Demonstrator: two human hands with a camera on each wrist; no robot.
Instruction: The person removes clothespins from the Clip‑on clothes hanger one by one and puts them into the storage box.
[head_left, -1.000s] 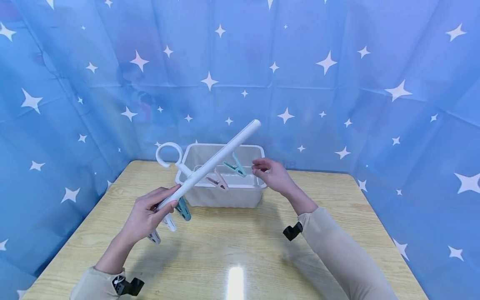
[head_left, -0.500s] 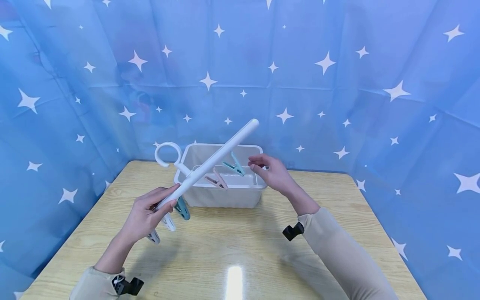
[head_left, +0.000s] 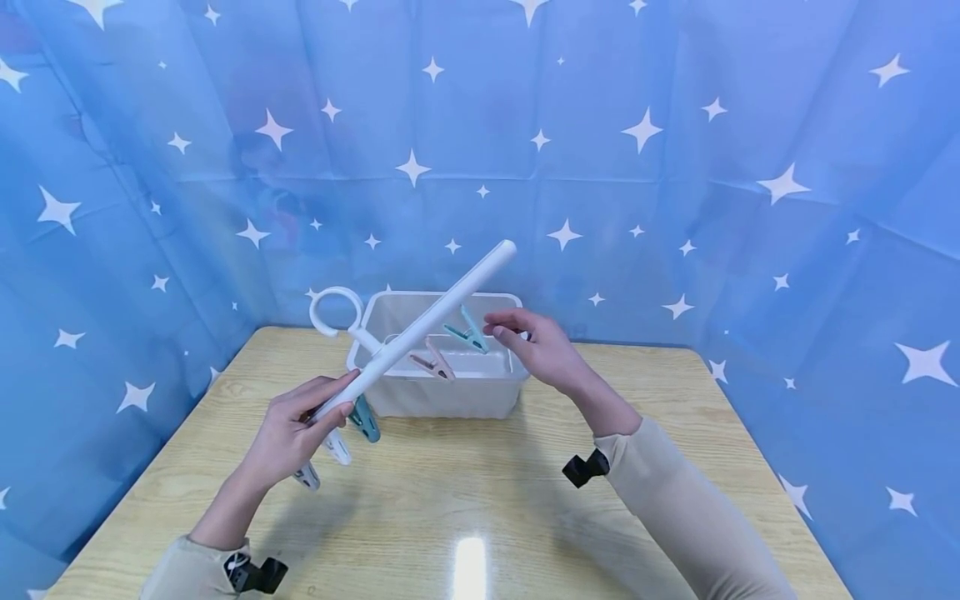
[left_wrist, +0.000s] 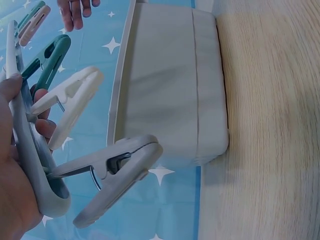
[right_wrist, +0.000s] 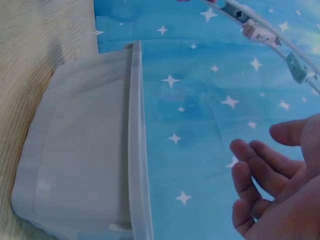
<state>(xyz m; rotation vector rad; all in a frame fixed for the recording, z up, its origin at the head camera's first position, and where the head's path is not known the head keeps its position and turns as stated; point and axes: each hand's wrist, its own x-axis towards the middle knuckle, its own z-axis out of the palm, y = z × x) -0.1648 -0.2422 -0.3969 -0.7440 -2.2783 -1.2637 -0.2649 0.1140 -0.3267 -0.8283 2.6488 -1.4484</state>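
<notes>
My left hand [head_left: 288,429] grips the lower left end of a white clip hanger [head_left: 431,321], its bar slanting up to the right. The round hook [head_left: 337,292] points left. Hanging along the bar are a light green clip [head_left: 468,335], a pink clip [head_left: 435,364], a teal clip [head_left: 364,419], a white clip [left_wrist: 75,105] and a grey clip [left_wrist: 107,165]. My right hand [head_left: 543,346] hovers just right of the light green clip. Its fingers are loosely bent, and in the right wrist view nothing lies between thumb and fingers [right_wrist: 272,172].
Behind the hanger, a whitish plastic bin [head_left: 450,400] stands at the back of the wooden table [head_left: 420,492]. The bin's right rim lies under my right hand in the head view. A blue curtain [head_left: 600,183] with white stars surrounds the table's back and sides.
My right hand has moved a little left, closer to the light green clip. The left hand and hanger have stayed nearly still. The head view has tilted slightly.
</notes>
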